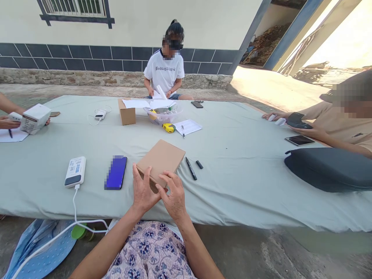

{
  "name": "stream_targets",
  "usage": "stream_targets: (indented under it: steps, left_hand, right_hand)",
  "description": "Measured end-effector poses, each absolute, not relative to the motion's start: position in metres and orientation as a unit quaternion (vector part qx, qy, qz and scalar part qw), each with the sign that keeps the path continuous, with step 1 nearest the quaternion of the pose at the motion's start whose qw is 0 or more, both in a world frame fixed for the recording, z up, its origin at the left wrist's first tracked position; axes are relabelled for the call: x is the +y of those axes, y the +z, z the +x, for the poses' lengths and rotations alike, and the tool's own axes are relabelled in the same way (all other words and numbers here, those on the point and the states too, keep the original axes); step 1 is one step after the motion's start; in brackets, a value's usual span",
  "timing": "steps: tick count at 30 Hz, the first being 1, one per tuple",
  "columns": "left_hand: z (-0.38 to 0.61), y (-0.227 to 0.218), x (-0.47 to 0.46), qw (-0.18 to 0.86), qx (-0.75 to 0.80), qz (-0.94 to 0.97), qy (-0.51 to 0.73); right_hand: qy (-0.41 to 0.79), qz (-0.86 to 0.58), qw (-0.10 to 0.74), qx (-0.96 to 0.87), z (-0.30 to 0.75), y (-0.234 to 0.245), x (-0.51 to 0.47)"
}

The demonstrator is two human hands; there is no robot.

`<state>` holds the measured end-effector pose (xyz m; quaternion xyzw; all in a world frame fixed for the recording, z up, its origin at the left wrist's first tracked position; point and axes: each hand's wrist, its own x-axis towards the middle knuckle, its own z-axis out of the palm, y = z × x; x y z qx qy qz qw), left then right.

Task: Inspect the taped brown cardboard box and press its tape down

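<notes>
Head cam: box [161, 159] held two-handed

Left hand [143, 192] and right hand [173, 195] both have fingers clamped on its near end. I see it resting on the table [232, 155], near edge, btw phone [116, 172] and marker [191, 168].

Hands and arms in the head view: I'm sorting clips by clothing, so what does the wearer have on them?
The left hand and right hand are bare, with no gloves, watch, bracelets or sleeves in view. A purple floral-print garment shows below them.
</notes>
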<state>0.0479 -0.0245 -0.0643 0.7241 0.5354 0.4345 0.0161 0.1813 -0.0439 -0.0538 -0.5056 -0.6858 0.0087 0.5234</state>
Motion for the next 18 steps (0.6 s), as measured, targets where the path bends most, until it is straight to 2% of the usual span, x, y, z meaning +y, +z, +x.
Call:
stream_targets:
  steps: [8,15,18]
  left_hand:
    - [0.016,-0.055,-0.029,0.133,0.488,0.763,0.403]
    - [-0.008,-0.052,-0.025,0.183,0.441,0.787,0.392]
    - [-0.017,-0.048,-0.023,0.231,0.414,0.784,0.400]
  right_hand:
    - [-0.021,-0.507,0.458,-0.730,0.209,-0.059,-0.042]
    - [-0.027,-0.582,0.540,-0.607,0.237,-0.056,-0.035]
    - [0.055,-0.609,0.597,-0.519,0.250,-0.052,-0.035]
